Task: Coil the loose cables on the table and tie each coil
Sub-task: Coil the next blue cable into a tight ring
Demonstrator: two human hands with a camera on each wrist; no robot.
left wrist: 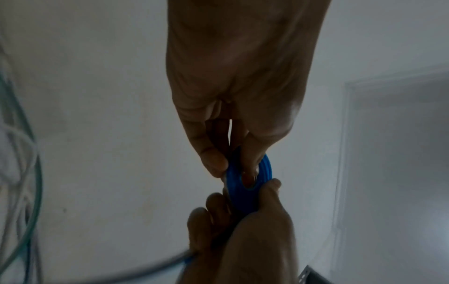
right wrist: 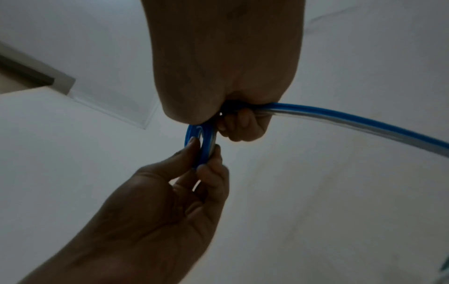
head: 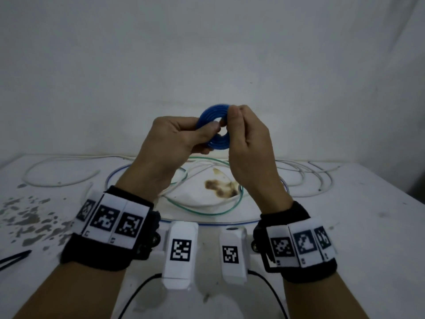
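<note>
Small blue coil [head: 215,127], at frame centre above the table [head: 368,215], is pinched on its left by the left hand [head: 174,139] and on its right by the right hand [head: 248,143], with loose cables [head: 207,203] lying below.

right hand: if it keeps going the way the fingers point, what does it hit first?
Right hand points left across the blue cable coil it pinches; past that, probably the left hand fingers on the opposite rim. Depth unclear.

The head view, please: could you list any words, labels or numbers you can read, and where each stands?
No readable words or numbers.
Wrist bands and the white blocks: black-and-white square code patterns only, not text.
Small marks under the band codes: too small to read.
Blue coil: no print visible.
</note>
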